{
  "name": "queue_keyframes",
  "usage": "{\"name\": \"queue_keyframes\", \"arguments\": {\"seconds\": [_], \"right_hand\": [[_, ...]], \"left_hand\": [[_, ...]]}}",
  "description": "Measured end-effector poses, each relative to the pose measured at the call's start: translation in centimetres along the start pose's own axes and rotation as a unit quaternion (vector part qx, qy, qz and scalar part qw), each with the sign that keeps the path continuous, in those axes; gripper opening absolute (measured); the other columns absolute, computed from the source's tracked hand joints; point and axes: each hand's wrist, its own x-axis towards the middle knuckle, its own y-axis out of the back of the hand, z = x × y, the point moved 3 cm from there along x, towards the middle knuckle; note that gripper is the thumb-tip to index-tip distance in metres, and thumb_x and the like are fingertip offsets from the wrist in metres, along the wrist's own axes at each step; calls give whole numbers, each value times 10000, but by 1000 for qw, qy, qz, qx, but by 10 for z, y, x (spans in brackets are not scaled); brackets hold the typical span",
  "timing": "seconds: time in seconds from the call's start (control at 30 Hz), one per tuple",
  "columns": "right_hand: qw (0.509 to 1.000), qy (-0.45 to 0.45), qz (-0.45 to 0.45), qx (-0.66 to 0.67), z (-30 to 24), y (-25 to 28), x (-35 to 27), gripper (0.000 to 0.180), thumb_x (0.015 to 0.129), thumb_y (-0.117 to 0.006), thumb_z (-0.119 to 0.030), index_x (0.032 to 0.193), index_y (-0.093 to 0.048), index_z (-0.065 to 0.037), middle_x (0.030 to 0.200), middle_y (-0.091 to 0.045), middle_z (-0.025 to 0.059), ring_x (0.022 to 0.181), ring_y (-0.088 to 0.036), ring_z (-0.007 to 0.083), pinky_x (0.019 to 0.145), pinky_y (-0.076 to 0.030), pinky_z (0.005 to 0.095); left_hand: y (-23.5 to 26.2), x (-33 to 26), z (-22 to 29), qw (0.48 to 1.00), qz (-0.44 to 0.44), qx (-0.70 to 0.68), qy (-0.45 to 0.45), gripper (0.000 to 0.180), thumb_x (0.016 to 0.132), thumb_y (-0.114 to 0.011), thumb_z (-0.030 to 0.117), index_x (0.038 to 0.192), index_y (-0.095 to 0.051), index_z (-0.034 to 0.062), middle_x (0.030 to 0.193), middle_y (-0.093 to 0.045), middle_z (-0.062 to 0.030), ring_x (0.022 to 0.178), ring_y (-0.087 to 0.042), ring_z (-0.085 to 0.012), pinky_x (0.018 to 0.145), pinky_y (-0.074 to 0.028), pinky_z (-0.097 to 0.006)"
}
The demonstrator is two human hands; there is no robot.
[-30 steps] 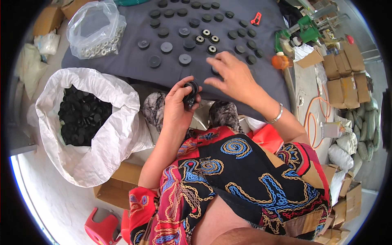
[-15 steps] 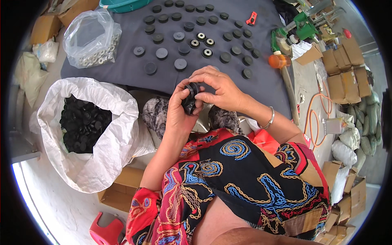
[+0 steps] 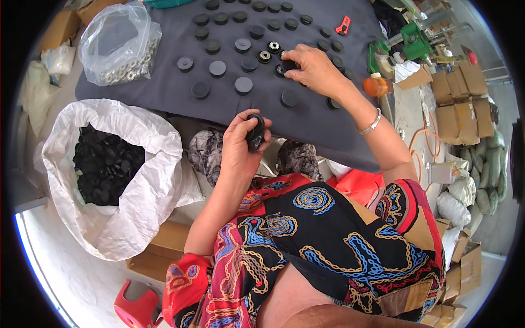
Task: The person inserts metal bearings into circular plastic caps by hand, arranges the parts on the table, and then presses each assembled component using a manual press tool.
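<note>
1. The left hand point(image 3: 240, 135), to the right of the white sack point(image 3: 159, 164), has its fingers curled around black round pieces point(image 3: 255, 128). They look smooth, with a slight shine on the rims; how many are in the palm is hidden.
2. The right hand point(image 3: 317, 68), beyond the sack and farther to its right, pinches a black disc point(image 3: 289, 65) between thumb and fingertips. Whether this disc touches anything beneath it cannot be told. A silvery, rigid bracelet point(image 3: 372, 123) circles that wrist.
3. By those fingertips, also beyond and right of the sack, sit ringed discs point(image 3: 264, 56): dark, thick rounds with a shiny metal ring in the middle.
4. Plain discs point(image 3: 243, 85) are spread beyond and right of the sack in loose rows, squat and flat-topped, some matt grey, others nearly black. They lie on a desk point(image 3: 164, 92) covered with dark grey cloth.
5. Directly beyond the sack, a crinkled clear plastic bag point(image 3: 117, 35) holds small, bright metal rings point(image 3: 131, 71).
6. The sack itself is creased and wide-mouthed, its rim folded outward around a heap of black caps point(image 3: 109, 164).
7. Far to the sack's right and beyond it lies a red tool point(image 3: 343, 25), slim and hard-edged.
</note>
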Motion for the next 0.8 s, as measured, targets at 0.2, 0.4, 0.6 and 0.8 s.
{"name": "queue_keyframes", "arguments": {"seconds": [0.2, 0.4, 0.6, 0.8], "right_hand": [[997, 28, -52, -43, 8, -12, 11, 357, 755, -716, -117, 1078, -619, -2, 888, -566, 138, 780, -588, 289, 704, -474, 377], [994, 51, -63, -75, 3, -9, 17, 349, 744, -722, -122, 1047, -625, 22, 928, -589, 153, 818, -599, 316, 728, -480, 396], [994, 44, -67, -81, 4, -10, 16, 335, 740, -725, -119, 1025, -628, 27, 920, -599, 149, 780, -609, 313, 718, -486, 388], [994, 40, -78, -60, 5, -13, 16, 332, 733, -728, -112, 1013, -624, 33, 931, -609, 141, 818, -613, 309, 729, -487, 385]], "left_hand": [[2, 1, 2, 1000, -1, 20, 0, 218, 844, -547, 97, 1052, -536, 32, 863, -612, -140, 622, -555, -214, 460, -368, -267], [-2, 1, 3, 999, -1, 34, 1, 221, 841, -552, 107, 1048, -536, 31, 860, -615, -139, 608, -555, -207, 457, -368, -263], [0, 3, 2, 999, -6, 34, 2, 225, 839, -554, 108, 1050, -533, 31, 855, -619, -138, 605, -557, -206, 456, -370, -264], [-1, 2, 3, 999, -6, 35, 0, 225, 841, -556, 108, 1051, -532, 32, 857, -625, -144, 601, -558, -206, 456, -374, -265]]}}
